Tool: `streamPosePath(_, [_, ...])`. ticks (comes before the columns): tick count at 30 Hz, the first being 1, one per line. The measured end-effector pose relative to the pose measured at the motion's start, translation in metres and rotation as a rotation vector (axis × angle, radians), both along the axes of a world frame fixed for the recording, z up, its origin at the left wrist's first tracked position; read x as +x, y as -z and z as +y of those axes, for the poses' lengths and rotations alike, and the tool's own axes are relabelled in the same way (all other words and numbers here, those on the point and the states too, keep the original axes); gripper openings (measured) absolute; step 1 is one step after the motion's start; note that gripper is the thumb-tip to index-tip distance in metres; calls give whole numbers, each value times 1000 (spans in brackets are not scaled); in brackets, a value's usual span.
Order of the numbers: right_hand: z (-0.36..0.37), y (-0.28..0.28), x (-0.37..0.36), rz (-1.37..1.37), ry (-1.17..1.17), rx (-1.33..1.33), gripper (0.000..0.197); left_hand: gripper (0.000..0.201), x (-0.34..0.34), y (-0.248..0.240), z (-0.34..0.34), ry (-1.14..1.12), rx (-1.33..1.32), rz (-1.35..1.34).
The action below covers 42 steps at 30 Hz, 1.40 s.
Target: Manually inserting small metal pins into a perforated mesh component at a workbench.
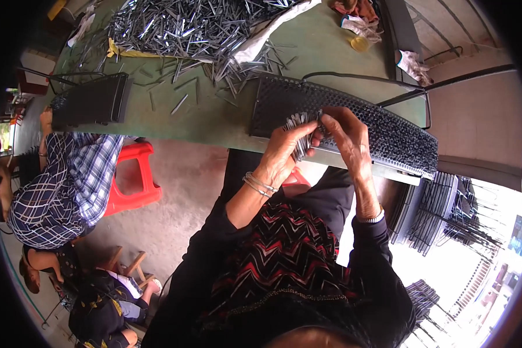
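- Left hand (281,148), centre of frame: closed round a bundle of slim metal strips (298,124), splayed a little at the top. Loose fist probably keeps them roughly aligned, with an end free for picking.
- Right hand (351,136), just right of it: thumb and fingertips drawn together beside the bundle. Whether they pinch a piece, too small to tell. Held close, likely so that reach between hands stays short.
- Long dark panel (275,107), centre to right, along the near edge of the worktop (174,130): left part shows open holes; right part bristles with dark ends. Placed in front of the body, presumably for easy sight and reach.
- Heap of strips (180,26), upper left to top centre, on pale sheeting (278,26), which perhaps gathers them; strays lie below it.
- Second dark panel (93,101), left, near a person in a checked shirt (58,185).
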State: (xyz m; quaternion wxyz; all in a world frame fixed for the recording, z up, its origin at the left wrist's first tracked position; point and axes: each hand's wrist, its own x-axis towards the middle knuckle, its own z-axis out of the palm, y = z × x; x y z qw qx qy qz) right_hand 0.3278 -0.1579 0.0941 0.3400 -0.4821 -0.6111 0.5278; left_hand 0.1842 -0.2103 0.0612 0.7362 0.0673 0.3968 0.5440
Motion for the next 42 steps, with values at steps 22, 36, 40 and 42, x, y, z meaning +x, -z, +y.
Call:
streamPosePath(22, [16,8,12,116,-97,-293,16,16,10,-7,-9,-3,12,265])
streamPosePath(36, [55,24,-5,-163,230,387,12,30,10,7,-11,8,-83,-274])
streamPosePath(40, [61,30,-9,-262,181,491,12,27,7,11,-13,23,-55,-272])
streamPosePath(42, [64,27,-7,-296,146,519,11,25,7,10,-13,23,-57,-264])
